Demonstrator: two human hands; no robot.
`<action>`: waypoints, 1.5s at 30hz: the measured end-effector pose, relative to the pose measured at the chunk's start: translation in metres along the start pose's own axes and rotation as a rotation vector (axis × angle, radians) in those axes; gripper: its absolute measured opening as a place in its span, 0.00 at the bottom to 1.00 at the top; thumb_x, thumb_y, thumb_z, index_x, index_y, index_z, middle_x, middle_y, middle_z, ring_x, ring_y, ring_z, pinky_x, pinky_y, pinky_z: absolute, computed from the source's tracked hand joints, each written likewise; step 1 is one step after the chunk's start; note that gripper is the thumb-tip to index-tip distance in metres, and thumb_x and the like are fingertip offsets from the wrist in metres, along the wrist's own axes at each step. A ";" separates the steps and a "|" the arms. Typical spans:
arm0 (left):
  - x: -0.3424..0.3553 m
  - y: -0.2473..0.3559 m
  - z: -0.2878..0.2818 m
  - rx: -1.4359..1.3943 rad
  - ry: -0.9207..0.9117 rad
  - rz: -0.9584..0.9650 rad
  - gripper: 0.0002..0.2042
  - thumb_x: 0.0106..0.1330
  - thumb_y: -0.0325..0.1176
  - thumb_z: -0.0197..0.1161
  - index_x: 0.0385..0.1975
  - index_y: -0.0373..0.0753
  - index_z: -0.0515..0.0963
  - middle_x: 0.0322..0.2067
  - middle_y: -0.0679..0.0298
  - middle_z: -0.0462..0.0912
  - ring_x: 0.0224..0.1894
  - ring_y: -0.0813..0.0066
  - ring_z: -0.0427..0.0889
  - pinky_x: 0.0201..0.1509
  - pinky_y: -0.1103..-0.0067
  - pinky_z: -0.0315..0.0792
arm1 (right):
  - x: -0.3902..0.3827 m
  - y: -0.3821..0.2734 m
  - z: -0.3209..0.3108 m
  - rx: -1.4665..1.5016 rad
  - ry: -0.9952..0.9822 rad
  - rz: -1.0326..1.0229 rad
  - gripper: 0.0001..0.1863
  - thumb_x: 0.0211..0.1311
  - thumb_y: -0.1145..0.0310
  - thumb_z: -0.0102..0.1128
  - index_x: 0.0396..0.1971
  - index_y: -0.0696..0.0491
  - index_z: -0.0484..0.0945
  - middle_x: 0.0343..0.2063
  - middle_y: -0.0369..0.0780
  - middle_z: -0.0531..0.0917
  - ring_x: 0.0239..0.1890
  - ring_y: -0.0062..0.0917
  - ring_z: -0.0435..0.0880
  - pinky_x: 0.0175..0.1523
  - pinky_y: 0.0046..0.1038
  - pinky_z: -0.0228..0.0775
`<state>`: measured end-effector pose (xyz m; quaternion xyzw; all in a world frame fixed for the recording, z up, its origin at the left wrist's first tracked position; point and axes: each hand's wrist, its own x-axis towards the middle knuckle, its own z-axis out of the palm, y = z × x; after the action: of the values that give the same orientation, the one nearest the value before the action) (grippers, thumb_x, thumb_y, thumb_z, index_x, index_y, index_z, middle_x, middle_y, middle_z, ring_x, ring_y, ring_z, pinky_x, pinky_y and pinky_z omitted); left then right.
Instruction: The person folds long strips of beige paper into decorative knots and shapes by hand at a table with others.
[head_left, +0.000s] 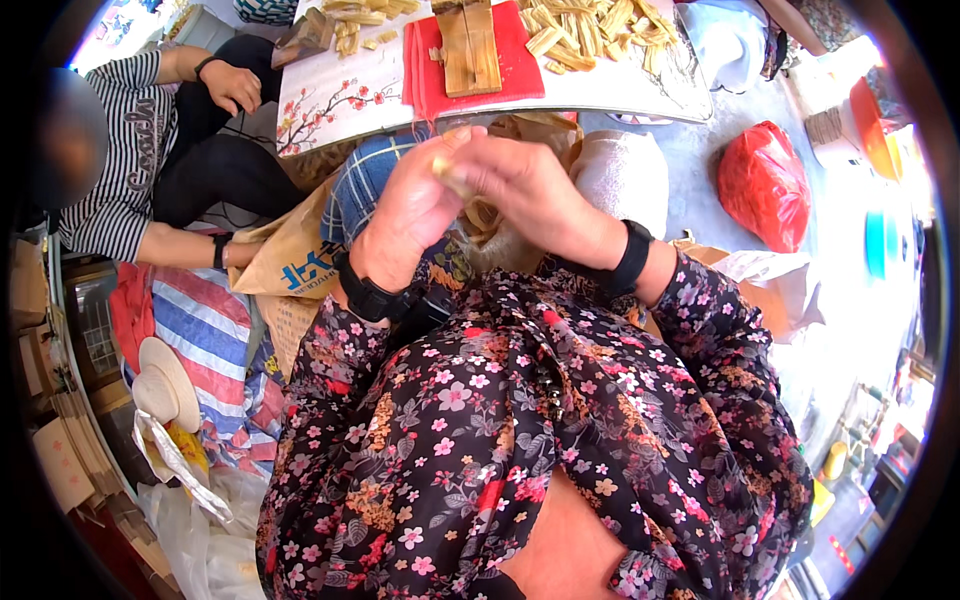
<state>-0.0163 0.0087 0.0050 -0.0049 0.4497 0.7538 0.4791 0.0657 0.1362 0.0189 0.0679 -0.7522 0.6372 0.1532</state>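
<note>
Head view | near 12 o'clock: left hand (408, 208) and right hand (528, 180) pinch small yellow piece (441, 166) | risk: slack grip could drop it

looks like a makeshift workroom: wood pieces (590, 32) heaped on a table (605, 92), a bulging red bag (765, 187) nearby.

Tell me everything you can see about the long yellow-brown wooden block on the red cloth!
The long yellow-brown wooden block looks rough, with darker streaks running lengthwise. It rests on the red cloth, which lies on the white table with printed blossoms. Its near end shows; its far end reaches the picture's top edge, so I can't tell where it stops. Neither the left hand nor the right hand touches it.
</note>
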 end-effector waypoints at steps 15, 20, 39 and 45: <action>-0.013 0.013 0.029 1.372 0.281 1.263 0.12 0.59 0.16 0.45 0.38 0.34 0.73 0.36 0.55 0.75 0.40 0.58 0.76 0.46 0.71 0.70 | 0.016 -0.002 -0.009 0.822 0.025 0.490 0.14 0.69 0.61 0.48 0.31 0.57 0.72 0.19 0.33 0.74 0.17 0.15 0.72 0.23 0.18 0.64; -0.016 0.018 0.016 0.996 0.124 0.726 0.09 0.63 0.19 0.49 0.41 0.34 0.71 0.39 0.61 0.78 0.39 0.69 0.78 0.43 0.76 0.72 | 0.006 -0.012 -0.019 -0.154 -0.005 0.031 0.13 0.65 0.61 0.52 0.33 0.57 0.74 0.24 0.46 0.79 0.24 0.35 0.80 0.29 0.30 0.69; -0.032 0.017 0.044 0.778 0.127 0.791 0.10 0.67 0.30 0.55 0.40 0.31 0.78 0.28 0.66 0.81 0.30 0.84 0.76 0.36 0.85 0.71 | 0.009 -0.016 -0.035 0.507 -0.050 0.256 0.07 0.67 0.65 0.52 0.32 0.52 0.71 0.23 0.30 0.77 0.21 0.08 0.66 0.25 0.13 0.56; -0.031 0.033 0.020 0.607 0.097 0.692 0.07 0.66 0.27 0.56 0.38 0.30 0.77 0.26 0.65 0.77 0.31 0.81 0.74 0.39 0.83 0.69 | 0.003 -0.017 -0.072 0.562 -0.050 0.486 0.18 0.67 0.48 0.45 0.33 0.47 0.73 0.19 0.25 0.68 0.21 0.08 0.61 0.25 0.12 0.51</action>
<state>-0.0154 -0.0044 0.0522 0.2505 0.6472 0.7025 0.1576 0.0787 0.2041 0.0464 -0.0578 -0.5454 0.8349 -0.0457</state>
